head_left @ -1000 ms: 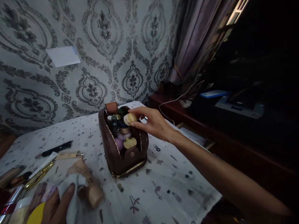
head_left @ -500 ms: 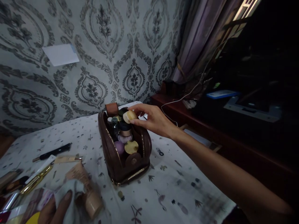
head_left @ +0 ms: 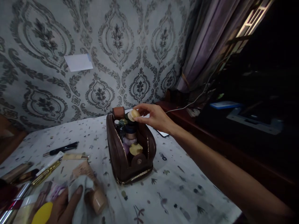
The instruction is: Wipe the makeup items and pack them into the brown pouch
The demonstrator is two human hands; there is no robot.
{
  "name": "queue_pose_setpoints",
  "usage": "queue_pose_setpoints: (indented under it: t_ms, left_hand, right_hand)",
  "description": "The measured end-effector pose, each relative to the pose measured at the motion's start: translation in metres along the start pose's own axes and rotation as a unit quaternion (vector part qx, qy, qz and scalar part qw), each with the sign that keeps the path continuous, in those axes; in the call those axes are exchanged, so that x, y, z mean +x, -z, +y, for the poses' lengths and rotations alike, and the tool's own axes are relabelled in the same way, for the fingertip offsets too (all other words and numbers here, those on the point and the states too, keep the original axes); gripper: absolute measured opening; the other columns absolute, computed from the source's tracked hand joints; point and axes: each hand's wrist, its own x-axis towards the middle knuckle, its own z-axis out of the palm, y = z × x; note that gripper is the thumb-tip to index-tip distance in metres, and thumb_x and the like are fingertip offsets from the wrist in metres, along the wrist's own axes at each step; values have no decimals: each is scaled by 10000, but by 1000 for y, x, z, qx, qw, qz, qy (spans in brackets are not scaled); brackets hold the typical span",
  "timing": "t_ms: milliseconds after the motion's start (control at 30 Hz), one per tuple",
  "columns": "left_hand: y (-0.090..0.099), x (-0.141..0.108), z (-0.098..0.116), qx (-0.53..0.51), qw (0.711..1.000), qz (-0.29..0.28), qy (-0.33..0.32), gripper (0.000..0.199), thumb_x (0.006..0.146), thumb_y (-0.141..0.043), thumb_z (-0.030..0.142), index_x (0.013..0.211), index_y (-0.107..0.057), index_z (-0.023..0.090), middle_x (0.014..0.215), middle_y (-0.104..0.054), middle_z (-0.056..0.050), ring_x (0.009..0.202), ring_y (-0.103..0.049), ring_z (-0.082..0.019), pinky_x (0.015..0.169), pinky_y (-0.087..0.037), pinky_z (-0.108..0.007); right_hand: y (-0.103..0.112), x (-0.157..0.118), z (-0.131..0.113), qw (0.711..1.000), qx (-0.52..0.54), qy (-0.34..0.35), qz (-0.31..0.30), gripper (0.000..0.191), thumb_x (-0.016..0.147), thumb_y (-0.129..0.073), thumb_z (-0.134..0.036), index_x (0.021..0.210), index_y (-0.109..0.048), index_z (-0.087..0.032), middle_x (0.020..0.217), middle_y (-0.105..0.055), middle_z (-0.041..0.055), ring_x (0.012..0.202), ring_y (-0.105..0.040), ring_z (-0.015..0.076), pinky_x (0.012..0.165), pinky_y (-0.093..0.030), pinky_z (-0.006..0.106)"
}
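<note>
My right hand (head_left: 155, 117) pinches a small round cream-and-yellow jar (head_left: 134, 115) between thumb and fingers, over the back of an unzipped brown makeup bag (head_left: 116, 146). Inside the bag stand a dark-lidded jar (head_left: 130, 133), a small green glass bottle (head_left: 121, 125) and a gold-topped round container (head_left: 135, 149). At the lower left, my left hand (head_left: 66, 203) is closed on a pale cloth (head_left: 80, 193). Beside the cloth, a beige squeeze tube (head_left: 97, 199) lies on the sheet, partly covered by it.
Several cosmetics lie at the left, among them a black stick (head_left: 60, 148), a gold tube (head_left: 46, 172) and a round yellow item (head_left: 42, 214). A patterned sheet (head_left: 173, 186) lies beneath. To the right is a dark wooden surface (head_left: 187, 119) with a white cable (head_left: 187, 105).
The view has shifted, so everything sits farther right in the picture. My right hand still holds the small jar over the bag, and my left hand still grips the cloth.
</note>
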Motion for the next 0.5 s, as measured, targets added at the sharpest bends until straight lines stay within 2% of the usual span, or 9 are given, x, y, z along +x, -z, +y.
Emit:
queue_pose_setpoints:
  t_ms: [100, 200, 367, 500]
  left_hand:
    - [6, 6, 0, 14, 999, -40, 17, 536, 580, -742, 701, 737, -697, 191, 714, -709, -41, 730, -674, -266, 636, -573, -298]
    - [9, 9, -2, 14, 998, -53, 23, 552, 580, -738, 715, 742, -690, 189, 704, -701, -42, 713, -670, -263, 599, -561, -287]
    - [8, 8, -5, 24, 998, -55, -8, 490, 617, -750, 675, 607, -619, 203, 562, -596, -3, 590, -593, -203, 550, -524, -255]
    - [9, 7, -6, 29, 997, -68, -9, 489, 632, -742, 674, 594, -620, 202, 534, -581, -3, 516, -541, -179, 455, -463, -239]
  right_hand:
    - [-1, -8, -10, 995, -72, 21, -72, 322, 800, -716, -245, 1105, -684, -145, 928, -708, 44, 820, -626, 165, 749, -437, 267]
    - [-2, -14, -20, 971, -152, 65, -170, 322, 818, -715, -232, 1126, -666, -154, 1020, -693, 69, 915, -622, 191, 779, -415, 271]
    - [-6, -13, -38, 900, -286, 122, -305, 143, 888, -633, -204, 1020, -652, -155, 998, -678, 98, 939, -616, 218, 709, -378, 277]
    - [-15, -8, -43, 847, -350, 145, -372, 179, 918, -548, -153, 1067, -646, -136, 946, -701, 118, 901, -654, 231, 645, -374, 283]
